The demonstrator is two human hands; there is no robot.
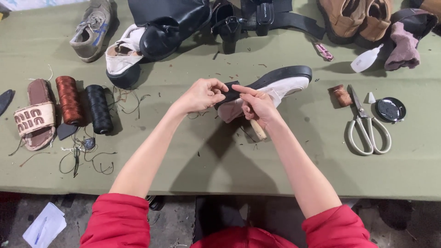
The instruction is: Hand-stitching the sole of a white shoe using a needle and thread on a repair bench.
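Pale shoe (280,85) sits between your hands: left hand (202,95) pinches its black tab, right hand (258,106) grips shoe and wooden handle (257,130).

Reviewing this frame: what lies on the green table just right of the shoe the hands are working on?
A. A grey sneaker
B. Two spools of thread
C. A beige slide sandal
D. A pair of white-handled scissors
D. The white-handled scissors lie to the right of the pale shoe with a black sole, which the left hand and right hand hold; the spools, sandal and sneaker are all on the left side.
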